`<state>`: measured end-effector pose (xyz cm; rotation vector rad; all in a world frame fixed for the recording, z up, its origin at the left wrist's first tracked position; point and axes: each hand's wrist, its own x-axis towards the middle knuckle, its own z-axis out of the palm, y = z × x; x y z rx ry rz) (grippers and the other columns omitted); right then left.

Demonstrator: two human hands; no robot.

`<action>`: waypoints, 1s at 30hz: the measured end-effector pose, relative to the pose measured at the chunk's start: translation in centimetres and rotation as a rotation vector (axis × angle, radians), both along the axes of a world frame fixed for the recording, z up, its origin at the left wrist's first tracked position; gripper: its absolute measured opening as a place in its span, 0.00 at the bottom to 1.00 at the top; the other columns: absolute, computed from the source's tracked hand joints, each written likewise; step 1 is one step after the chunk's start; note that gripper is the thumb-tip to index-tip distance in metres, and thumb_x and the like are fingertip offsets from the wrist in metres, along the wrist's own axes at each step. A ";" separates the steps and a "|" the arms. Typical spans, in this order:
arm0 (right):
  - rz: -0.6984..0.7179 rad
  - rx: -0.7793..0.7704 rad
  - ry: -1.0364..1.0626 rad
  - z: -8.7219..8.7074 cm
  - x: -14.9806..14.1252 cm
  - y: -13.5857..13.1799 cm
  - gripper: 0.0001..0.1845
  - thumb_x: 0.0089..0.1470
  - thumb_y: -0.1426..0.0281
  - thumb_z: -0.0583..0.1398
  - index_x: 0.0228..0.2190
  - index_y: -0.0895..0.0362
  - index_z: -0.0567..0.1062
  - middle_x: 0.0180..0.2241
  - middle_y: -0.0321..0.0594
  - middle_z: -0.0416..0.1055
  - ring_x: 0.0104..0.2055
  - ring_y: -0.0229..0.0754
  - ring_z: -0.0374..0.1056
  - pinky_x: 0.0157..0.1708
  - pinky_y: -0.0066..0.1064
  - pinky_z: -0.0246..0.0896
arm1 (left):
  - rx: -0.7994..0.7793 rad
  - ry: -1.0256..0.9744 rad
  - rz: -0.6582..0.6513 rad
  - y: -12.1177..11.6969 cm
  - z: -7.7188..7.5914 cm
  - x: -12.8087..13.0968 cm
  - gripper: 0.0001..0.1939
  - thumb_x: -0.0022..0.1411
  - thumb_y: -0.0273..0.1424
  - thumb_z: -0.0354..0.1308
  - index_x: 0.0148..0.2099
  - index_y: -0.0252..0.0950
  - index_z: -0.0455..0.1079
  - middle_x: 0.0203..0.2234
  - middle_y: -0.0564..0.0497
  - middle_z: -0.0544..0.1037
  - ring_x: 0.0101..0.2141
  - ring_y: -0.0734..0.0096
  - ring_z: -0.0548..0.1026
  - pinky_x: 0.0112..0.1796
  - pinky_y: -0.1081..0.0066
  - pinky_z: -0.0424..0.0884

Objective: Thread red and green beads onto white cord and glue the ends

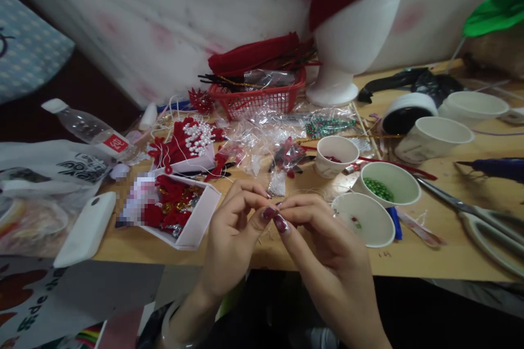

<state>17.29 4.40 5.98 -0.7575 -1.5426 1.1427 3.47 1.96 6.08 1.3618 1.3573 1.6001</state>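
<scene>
My left hand (235, 234) and my right hand (327, 245) meet fingertip to fingertip above the table's front edge. Thumbs and forefingers of both are pinched together around something too small to make out. A thin, pale strand seems to show near the fingers, though its ends are hard to follow. Just right of my right hand is a paper cup (379, 232) with a few red and green beads at its bottom. Behind it stands a cup (403, 199) of green beads (379, 188). A smaller cup (338, 147) holds dark red pieces.
On the left are a white box (200, 218) of red ornaments, a white phone (85, 229) and a tilted plastic bottle (88, 128). A red basket (256, 101) and a white mannequin head (352, 38) stand at the back. Scissors (487, 229) lie right, beside more cups (434, 139).
</scene>
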 end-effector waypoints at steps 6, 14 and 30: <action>-0.038 0.046 -0.113 1.0 1.5 0.3 0.06 0.60 0.73 0.60 0.33 0.51 0.75 0.39 0.37 0.74 0.44 0.41 0.71 0.42 0.33 0.66 | -0.045 -0.198 0.152 0.1 -0.6 -0.3 0.11 0.68 0.39 0.57 0.36 0.38 0.69 0.32 0.54 0.70 0.30 0.78 0.67 0.34 0.78 0.65; -0.063 0.084 -0.192 4.0 2.8 1.6 0.04 0.62 0.68 0.59 0.34 0.49 0.74 0.43 0.35 0.72 0.48 0.42 0.68 0.47 0.33 0.63 | -0.054 -0.248 0.195 0.4 -0.1 -1.0 0.21 0.63 0.49 0.58 0.31 0.37 0.63 0.19 0.59 0.64 0.17 0.82 0.61 0.17 0.79 0.59; 0.092 0.157 -0.623 13.0 4.6 8.1 0.09 0.56 0.62 0.59 0.34 0.53 0.76 0.34 0.39 0.75 0.36 0.44 0.69 0.34 0.35 0.64 | 0.061 -0.099 0.388 -0.1 1.8 -4.1 0.15 0.68 0.39 0.53 0.30 0.38 0.67 0.15 0.58 0.63 0.16 0.80 0.59 0.17 0.79 0.55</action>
